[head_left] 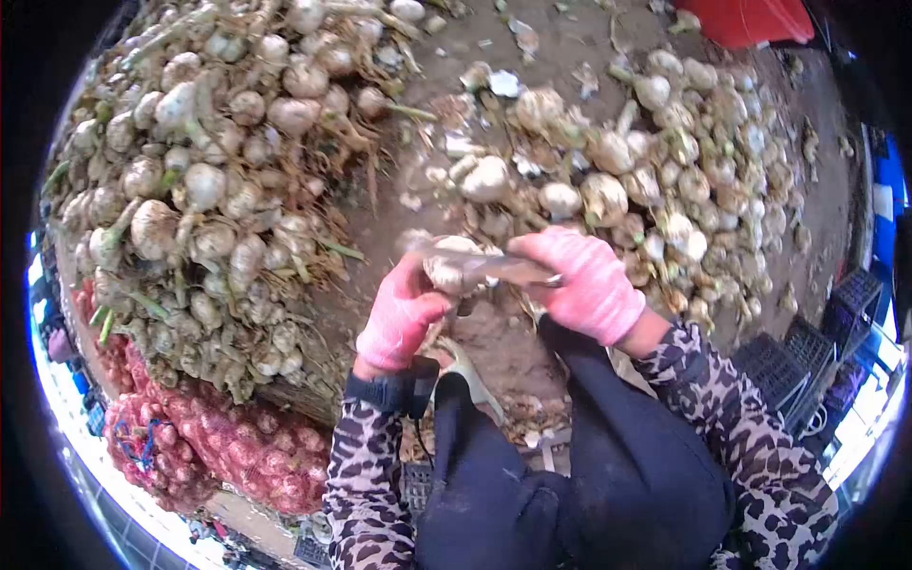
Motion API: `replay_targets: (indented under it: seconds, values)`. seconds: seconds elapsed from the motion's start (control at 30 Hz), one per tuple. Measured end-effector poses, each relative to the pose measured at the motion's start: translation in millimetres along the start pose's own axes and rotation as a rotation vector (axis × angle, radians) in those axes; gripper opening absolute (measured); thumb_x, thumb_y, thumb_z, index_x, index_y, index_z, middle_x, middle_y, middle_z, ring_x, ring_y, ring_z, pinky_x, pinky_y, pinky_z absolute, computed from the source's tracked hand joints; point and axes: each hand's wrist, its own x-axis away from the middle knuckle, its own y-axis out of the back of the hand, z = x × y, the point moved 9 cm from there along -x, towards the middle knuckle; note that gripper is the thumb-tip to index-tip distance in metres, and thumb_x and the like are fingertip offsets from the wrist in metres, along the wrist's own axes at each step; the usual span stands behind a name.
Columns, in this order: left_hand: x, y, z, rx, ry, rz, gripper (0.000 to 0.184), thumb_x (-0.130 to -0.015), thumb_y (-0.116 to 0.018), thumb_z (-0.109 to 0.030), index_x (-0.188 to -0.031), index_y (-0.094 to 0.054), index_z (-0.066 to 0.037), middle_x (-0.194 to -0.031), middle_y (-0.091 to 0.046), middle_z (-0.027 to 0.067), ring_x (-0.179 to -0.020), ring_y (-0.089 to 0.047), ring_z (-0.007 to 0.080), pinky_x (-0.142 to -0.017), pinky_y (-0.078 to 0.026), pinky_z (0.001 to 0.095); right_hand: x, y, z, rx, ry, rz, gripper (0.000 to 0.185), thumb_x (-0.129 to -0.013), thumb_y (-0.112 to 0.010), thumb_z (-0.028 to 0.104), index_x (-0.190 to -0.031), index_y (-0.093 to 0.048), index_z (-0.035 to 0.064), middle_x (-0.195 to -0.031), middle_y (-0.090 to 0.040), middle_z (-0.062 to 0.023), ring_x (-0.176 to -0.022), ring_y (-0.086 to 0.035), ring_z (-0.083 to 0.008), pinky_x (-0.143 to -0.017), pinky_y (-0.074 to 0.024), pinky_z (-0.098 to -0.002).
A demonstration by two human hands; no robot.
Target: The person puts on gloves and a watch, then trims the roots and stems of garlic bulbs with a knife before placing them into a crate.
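Observation:
In front of my knees, my left hand (401,323), in a pink glove, closes around a pale garlic bulb (443,273). My right hand (591,287), gloved the same way, grips a flat metal cutting tool (508,268) that looks like a knife or shears; blur hides its exact kind. Its blade lies across the bulb, and the two hands are close together. A tall heap of garlic with stems and roots (204,185) rises to the left. On the right, more garlic bulbs (689,180) spread over the ground near my right hand.
Filled red mesh sacks (261,451) lie at the lower left. Black plastic crates (803,356) stand at the right, and a red container (750,21) shows at the top right. Dry skins and trimmings litter the dirt floor (494,337) between my legs.

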Motion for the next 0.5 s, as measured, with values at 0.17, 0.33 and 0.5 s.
replay_targets:
  seconds: [0.17,0.33,0.5]
  values:
    - [47,-22,-7,-0.473,-0.153,-0.103,0.076,-0.055,-0.083,-0.011,-0.121,-0.044,-0.005,-0.107,-0.056,0.0064,-0.098,-0.056,0.0173,-0.087,-0.045,0.0302,24,-22,43,0.15,0.163,0.24,0.033,-0.063,-0.063,0.015,-0.093,-0.054,0.0049,-0.083,-0.056,-0.0125,-0.08,-0.059,-0.0298,-0.065,-0.0464,-0.0402]
    - [76,-39,-19,-0.615,-0.28,-0.274,0.061,-0.061,-0.081,-0.015,-0.112,-0.049,-0.005,-0.092,-0.061,0.0087,-0.084,-0.061,0.0168,-0.077,-0.048,0.0284,44,-30,58,0.141,0.269,0.154,0.037,-0.062,-0.065,0.017,-0.095,-0.055,0.0049,-0.079,-0.054,-0.0111,-0.076,-0.058,-0.0291,-0.064,-0.0448,-0.0392]
    - [91,-45,-15,-0.71,-0.284,-0.245,0.055,-0.061,-0.079,-0.013,-0.107,-0.051,-0.003,-0.089,-0.063,0.0075,-0.079,-0.062,0.0168,-0.074,-0.049,0.0284,48,-36,57,0.128,0.308,0.059,0.044,-0.061,-0.068,0.018,-0.101,-0.055,0.0044,-0.079,-0.054,-0.0094,-0.073,-0.057,-0.0285,-0.062,-0.043,-0.0384]
